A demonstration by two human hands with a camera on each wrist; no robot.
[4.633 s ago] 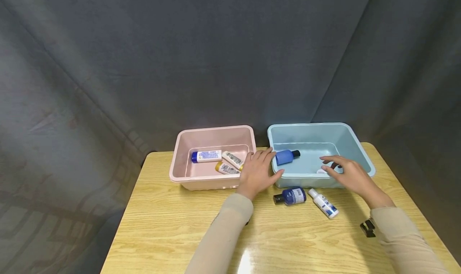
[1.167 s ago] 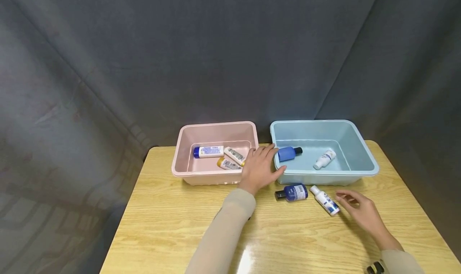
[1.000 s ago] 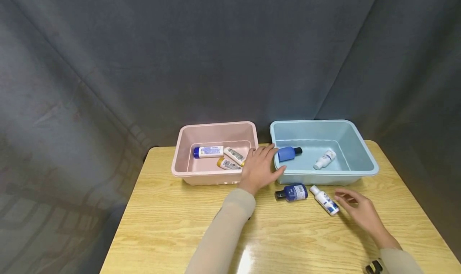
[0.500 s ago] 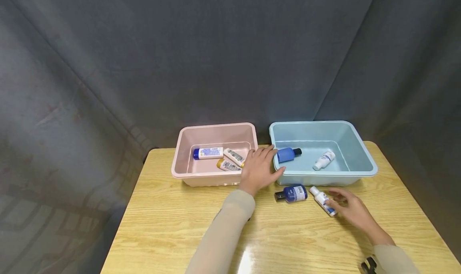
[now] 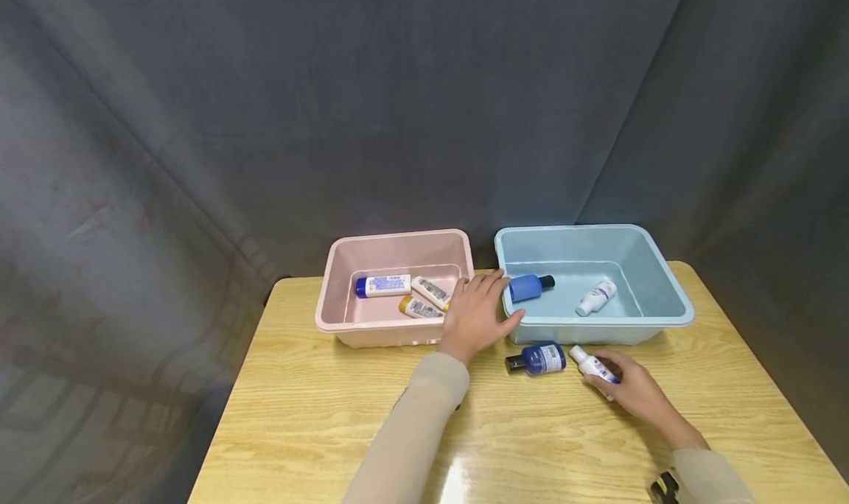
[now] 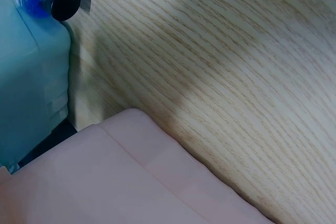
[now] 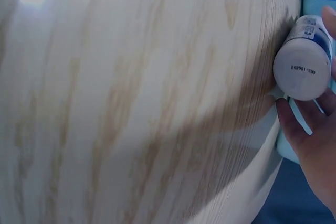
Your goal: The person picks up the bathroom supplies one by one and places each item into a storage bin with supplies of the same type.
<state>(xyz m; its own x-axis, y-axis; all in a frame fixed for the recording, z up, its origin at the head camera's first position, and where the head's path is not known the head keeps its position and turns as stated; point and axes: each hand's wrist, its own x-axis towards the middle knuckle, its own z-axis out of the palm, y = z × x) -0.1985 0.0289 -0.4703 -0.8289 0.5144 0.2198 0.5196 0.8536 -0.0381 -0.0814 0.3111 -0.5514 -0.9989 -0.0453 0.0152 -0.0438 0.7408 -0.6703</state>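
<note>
My right hand (image 5: 633, 390) grips a small white bottle (image 5: 587, 361) with a blue-patterned label, thumb on one side and fingers on the other. That bottle lies on the table in front of the blue bin (image 5: 600, 320); in the right wrist view the white bottle's base (image 7: 303, 72) faces the camera. My left hand (image 5: 474, 316) lies with spread fingers across the gap between the pink bin (image 5: 391, 326) and the blue bin, fingertips at the blue bin's left rim. Left of the white bottle lies a dark blue bottle (image 5: 544, 359) with a black cap.
Inside the blue bin are a blue bottle (image 5: 526, 288) with a black cap and a white bottle (image 5: 597, 298). The pink bin holds a blue-capped white bottle (image 5: 388, 286) and two yellow-capped ones, one being this tube-like bottle (image 5: 421, 308). A grey curtain (image 5: 424, 106) hangs behind the table.
My right hand came out of the blue bin, leaving a white bottle there, then moved left onto the white bottle on the table and took hold of it. The left hand stayed put.
</note>
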